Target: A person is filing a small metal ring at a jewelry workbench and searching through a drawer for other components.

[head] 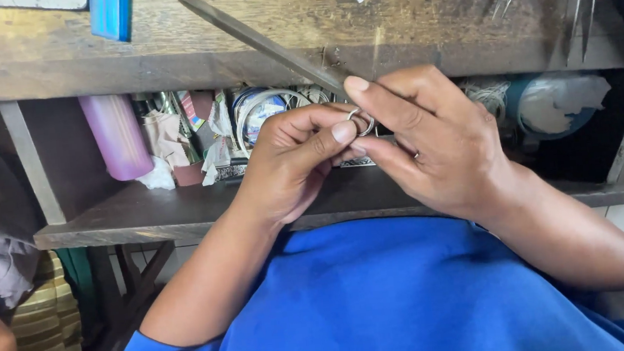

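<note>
Item, centre frame: small silver metal ring (361,121), pinched between thumb and fingers of my left hand (297,158); right hand (429,142) closed round long flat grey steel file (263,44); I judged short, level strokes safest; pink plastic bottle (114,136) at left.

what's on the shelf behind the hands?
Behind the left hand and right hand the shelf holds a pink cylinder, crumpled papers, wire rings and a tape roll. The hands cover the stretch between them.
</note>
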